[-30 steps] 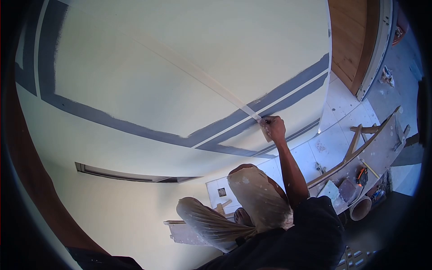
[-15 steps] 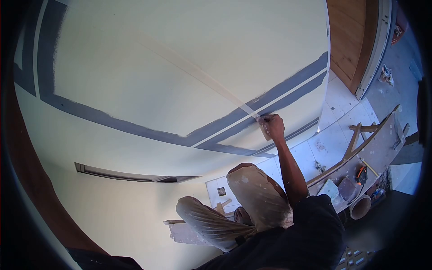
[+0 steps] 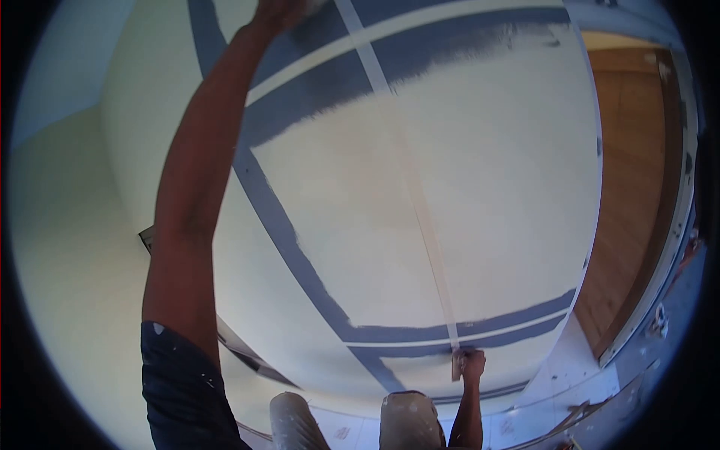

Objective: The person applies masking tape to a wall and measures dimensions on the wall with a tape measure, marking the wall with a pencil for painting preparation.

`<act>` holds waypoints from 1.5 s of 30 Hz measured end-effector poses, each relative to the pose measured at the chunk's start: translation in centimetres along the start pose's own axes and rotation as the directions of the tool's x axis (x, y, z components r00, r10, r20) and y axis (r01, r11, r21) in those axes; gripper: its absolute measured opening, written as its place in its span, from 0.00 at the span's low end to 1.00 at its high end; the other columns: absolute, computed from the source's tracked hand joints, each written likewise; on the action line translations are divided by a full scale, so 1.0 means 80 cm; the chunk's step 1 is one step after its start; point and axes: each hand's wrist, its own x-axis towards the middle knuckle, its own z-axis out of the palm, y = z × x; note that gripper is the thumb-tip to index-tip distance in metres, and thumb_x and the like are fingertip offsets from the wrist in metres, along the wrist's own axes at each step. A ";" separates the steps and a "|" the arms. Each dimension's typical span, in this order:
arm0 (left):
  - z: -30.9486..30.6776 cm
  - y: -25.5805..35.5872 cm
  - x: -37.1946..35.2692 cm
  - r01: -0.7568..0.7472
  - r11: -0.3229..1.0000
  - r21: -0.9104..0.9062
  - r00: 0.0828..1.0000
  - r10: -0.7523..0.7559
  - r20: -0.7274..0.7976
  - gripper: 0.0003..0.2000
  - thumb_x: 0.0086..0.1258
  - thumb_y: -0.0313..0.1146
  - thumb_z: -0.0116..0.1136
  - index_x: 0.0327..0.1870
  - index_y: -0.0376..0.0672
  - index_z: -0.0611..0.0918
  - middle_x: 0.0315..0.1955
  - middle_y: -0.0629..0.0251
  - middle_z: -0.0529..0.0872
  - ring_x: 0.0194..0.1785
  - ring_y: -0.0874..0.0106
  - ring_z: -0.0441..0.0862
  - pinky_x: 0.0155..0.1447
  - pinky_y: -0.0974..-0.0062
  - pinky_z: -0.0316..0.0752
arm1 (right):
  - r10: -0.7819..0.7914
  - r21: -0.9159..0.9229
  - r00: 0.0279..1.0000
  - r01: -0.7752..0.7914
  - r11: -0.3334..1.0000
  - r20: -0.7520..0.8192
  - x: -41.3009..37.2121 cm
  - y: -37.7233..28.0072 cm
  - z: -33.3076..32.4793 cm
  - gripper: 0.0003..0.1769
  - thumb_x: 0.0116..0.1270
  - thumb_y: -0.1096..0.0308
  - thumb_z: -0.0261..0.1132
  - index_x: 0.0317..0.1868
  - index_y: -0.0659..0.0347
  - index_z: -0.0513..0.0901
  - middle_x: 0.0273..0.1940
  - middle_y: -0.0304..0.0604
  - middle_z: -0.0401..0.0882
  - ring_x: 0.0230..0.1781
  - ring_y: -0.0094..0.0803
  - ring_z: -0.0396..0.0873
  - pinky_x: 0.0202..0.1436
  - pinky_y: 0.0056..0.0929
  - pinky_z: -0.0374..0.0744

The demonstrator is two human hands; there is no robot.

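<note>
My right hand (image 3: 473, 364) is low on the wall, its fingers closed on a roll of tape (image 3: 456, 365). From the roll, a pale translucent strip of tape (image 3: 417, 199) runs up the cream wall (image 3: 337, 225), crossing the dark grey painted bands. My left hand (image 3: 279, 13) is raised to the top edge of the view, left of the strip's upper part. It is blurred and partly cut off, so its fingers do not show clearly.
Grey bands (image 3: 281, 217) with thin pale lines frame the wall panel. A brown wooden door (image 3: 626, 187) stands at the right. White floor tiles (image 3: 574, 367) and part of a wooden bench (image 3: 600, 409) lie at the lower right. My knees (image 3: 411, 416) are below.
The view has tilted up along the wall. My left arm has come into view, reaching high. My right hand still holds the tape roll near the lower grey band.
</note>
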 end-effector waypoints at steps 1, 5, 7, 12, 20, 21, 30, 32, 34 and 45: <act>0.000 0.001 0.002 -0.064 0.991 0.115 0.997 0.067 -0.023 0.29 0.75 0.49 0.44 0.71 0.40 0.63 0.71 0.52 0.62 0.75 0.57 0.57 0.76 0.65 0.52 | -0.027 0.007 1.000 0.027 1.000 -0.011 0.003 0.003 0.003 0.17 0.54 0.53 0.70 0.31 0.59 0.89 0.27 0.52 0.85 0.31 0.48 0.85 0.36 0.39 0.81; 0.003 0.025 -0.006 -0.148 0.938 0.313 0.986 0.117 0.118 0.27 0.77 0.47 0.40 0.72 0.42 0.62 0.73 0.57 0.59 0.77 0.63 0.51 0.78 0.65 0.46 | -0.052 0.026 0.998 0.053 0.998 -0.024 0.010 0.024 0.013 0.14 0.52 0.58 0.71 0.32 0.60 0.89 0.26 0.51 0.85 0.29 0.45 0.86 0.34 0.38 0.81; -0.006 0.060 -0.023 -0.107 0.945 0.310 0.981 0.049 0.188 0.31 0.77 0.52 0.37 0.74 0.44 0.57 0.75 0.59 0.53 0.78 0.64 0.49 0.79 0.64 0.43 | -0.097 0.063 0.995 0.099 0.993 -0.034 0.018 0.045 0.024 0.11 0.51 0.61 0.70 0.32 0.58 0.89 0.25 0.49 0.85 0.28 0.43 0.86 0.34 0.37 0.81; -0.025 0.108 -0.064 -0.260 0.930 0.261 0.943 0.186 0.276 0.34 0.75 0.56 0.38 0.75 0.43 0.54 0.75 0.58 0.52 0.78 0.63 0.48 0.79 0.61 0.43 | -0.198 0.094 0.980 0.200 0.975 -0.037 0.034 0.065 0.031 0.10 0.51 0.63 0.69 0.33 0.57 0.90 0.27 0.49 0.86 0.29 0.41 0.86 0.37 0.35 0.81; -0.012 0.250 -0.213 -0.334 0.916 -0.222 0.778 0.401 0.484 0.42 0.67 0.57 0.52 0.74 0.39 0.53 0.75 0.57 0.51 0.78 0.61 0.48 0.79 0.62 0.45 | -0.135 -0.042 0.991 0.136 0.990 0.027 0.015 0.023 0.010 0.16 0.54 0.52 0.70 0.32 0.57 0.89 0.27 0.52 0.84 0.29 0.45 0.86 0.34 0.38 0.80; -0.003 0.270 -0.238 -0.283 0.918 -0.279 0.779 0.390 0.491 0.44 0.66 0.58 0.53 0.74 0.38 0.52 0.75 0.57 0.50 0.78 0.60 0.47 0.79 0.61 0.44 | -0.124 0.016 0.992 0.124 0.992 0.012 0.012 0.017 0.008 0.15 0.54 0.53 0.70 0.32 0.56 0.89 0.28 0.52 0.84 0.29 0.46 0.85 0.34 0.39 0.80; 0.031 0.453 -0.438 -0.210 0.897 -0.389 0.748 0.403 0.527 0.43 0.63 0.58 0.54 0.74 0.41 0.57 0.73 0.62 0.58 0.76 0.63 0.54 0.78 0.63 0.50 | -0.063 -0.080 0.992 0.072 0.994 0.111 0.022 0.023 0.010 0.18 0.57 0.49 0.69 0.37 0.54 0.89 0.30 0.49 0.85 0.32 0.46 0.85 0.36 0.39 0.80; 0.037 0.486 -0.464 -0.140 0.878 -0.458 0.735 0.403 0.546 0.42 0.63 0.57 0.55 0.73 0.40 0.58 0.73 0.61 0.59 0.75 0.64 0.55 0.77 0.63 0.51 | -0.038 -0.030 0.995 0.041 0.999 0.090 0.019 0.022 0.010 0.17 0.57 0.50 0.70 0.38 0.54 0.89 0.30 0.49 0.86 0.32 0.44 0.86 0.36 0.37 0.80; 0.043 0.518 -0.484 -0.089 0.863 -0.498 0.730 0.397 0.557 0.41 0.63 0.55 0.56 0.73 0.40 0.58 0.72 0.61 0.60 0.75 0.64 0.55 0.77 0.64 0.52 | -0.002 -0.042 0.995 0.006 0.999 0.099 0.016 0.016 0.009 0.16 0.57 0.52 0.70 0.38 0.54 0.89 0.30 0.49 0.86 0.32 0.43 0.86 0.37 0.37 0.80; 0.065 0.549 -0.520 -0.217 0.755 -0.619 0.641 0.588 0.493 0.40 0.61 0.40 0.61 0.75 0.47 0.56 0.75 0.67 0.56 0.77 0.68 0.52 0.78 0.68 0.50 | -0.272 0.024 0.957 0.271 0.962 0.104 0.039 0.065 0.020 0.13 0.57 0.55 0.64 0.38 0.48 0.89 0.39 0.45 0.86 0.40 0.45 0.85 0.44 0.38 0.81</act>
